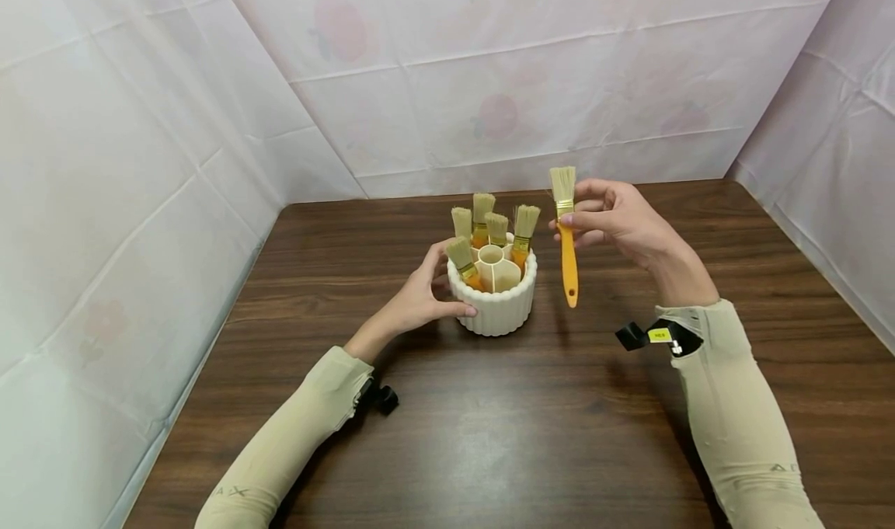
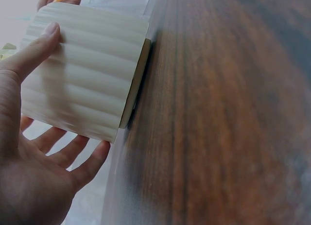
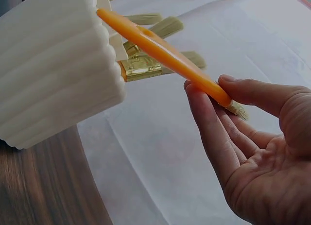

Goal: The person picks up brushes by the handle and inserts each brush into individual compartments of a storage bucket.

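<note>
A white ribbed round holder [image 1: 494, 305] [image 2: 82, 74] [image 3: 53, 64] stands on the brown wooden table [image 1: 545, 420]. Several orange-handled brushes [image 1: 489, 230] stand in its compartments, bristles up. My left hand [image 1: 426, 292] [image 2: 34, 132] cups the holder's left side, thumb on its front wall and fingers behind. To the right of the holder, above the table, my right hand [image 1: 601, 218] [image 3: 243, 132] pinches another orange-handled brush [image 1: 566, 234] [image 3: 165, 55] near its ferrule, bristles up and handle hanging down.
White sheeted walls [image 1: 140, 164] close in the table on the left, back and right. Bare tabletop lies in front of the holder and to the right. Black wrist-camera mounts [image 1: 657, 335] sit on both sleeves.
</note>
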